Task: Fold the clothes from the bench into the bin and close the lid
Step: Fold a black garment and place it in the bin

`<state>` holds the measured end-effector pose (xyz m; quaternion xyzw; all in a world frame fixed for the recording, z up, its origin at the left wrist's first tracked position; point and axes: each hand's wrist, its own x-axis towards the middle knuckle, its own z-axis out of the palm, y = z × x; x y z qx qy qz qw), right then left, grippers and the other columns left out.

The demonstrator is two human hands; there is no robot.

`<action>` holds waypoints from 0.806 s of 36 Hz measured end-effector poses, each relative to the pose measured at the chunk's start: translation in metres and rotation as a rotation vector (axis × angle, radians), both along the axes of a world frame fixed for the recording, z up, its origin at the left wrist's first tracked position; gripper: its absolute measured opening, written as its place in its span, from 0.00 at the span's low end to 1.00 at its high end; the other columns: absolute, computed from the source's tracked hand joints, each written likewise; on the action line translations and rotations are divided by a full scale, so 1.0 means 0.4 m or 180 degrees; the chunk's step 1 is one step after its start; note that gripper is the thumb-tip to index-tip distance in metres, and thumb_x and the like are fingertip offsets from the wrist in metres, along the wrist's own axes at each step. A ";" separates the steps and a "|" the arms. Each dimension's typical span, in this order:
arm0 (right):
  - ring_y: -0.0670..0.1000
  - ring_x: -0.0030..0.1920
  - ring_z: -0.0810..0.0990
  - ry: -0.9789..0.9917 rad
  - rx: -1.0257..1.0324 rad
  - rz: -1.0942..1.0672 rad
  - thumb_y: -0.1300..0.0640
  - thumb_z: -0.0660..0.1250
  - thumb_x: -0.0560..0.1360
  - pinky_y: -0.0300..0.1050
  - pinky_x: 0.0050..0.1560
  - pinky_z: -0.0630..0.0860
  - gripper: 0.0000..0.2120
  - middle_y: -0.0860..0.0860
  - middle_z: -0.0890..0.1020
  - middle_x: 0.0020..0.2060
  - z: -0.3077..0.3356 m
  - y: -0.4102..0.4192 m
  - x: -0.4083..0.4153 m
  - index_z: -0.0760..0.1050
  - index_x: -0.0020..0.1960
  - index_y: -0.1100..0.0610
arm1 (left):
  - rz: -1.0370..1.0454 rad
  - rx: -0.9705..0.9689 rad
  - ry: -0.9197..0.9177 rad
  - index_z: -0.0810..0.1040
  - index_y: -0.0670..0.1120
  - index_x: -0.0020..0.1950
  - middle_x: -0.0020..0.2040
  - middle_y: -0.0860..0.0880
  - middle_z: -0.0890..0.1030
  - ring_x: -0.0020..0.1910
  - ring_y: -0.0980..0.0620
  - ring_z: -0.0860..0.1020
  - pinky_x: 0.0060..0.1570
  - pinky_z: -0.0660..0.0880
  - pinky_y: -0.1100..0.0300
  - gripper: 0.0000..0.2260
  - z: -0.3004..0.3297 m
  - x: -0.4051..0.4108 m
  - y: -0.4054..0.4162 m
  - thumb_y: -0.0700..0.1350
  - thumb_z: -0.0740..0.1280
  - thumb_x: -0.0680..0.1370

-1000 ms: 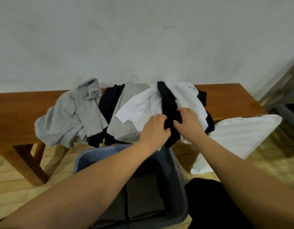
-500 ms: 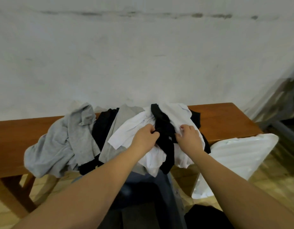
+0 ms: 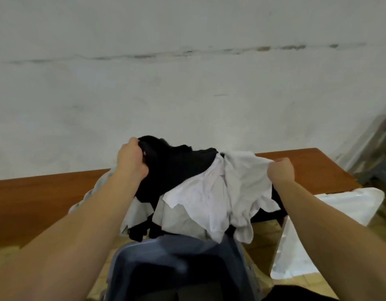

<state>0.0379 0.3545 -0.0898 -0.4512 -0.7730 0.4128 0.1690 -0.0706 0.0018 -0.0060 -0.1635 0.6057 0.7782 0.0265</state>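
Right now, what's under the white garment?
A pale grey garment and black cloth show beneath the white garment; anything deeper, and the bench there, is covered.

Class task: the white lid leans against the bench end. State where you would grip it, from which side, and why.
Probably the upper edge of the white lid, from above on the right. It stands tilted against the bench, lower edge on the floor, so only that top rim is open to fingers.
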 end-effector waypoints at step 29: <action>0.50 0.56 0.78 0.0389 0.1358 0.3337 0.56 0.59 0.80 0.48 0.60 0.70 0.13 0.48 0.81 0.56 0.075 -0.619 -0.120 0.79 0.60 0.52 | -0.1510 -0.0590 0.0143 0.70 0.47 0.40 0.37 0.46 0.71 0.35 0.48 0.71 0.34 0.67 0.56 0.12 -0.100 0.170 -0.217 0.31 0.55 0.74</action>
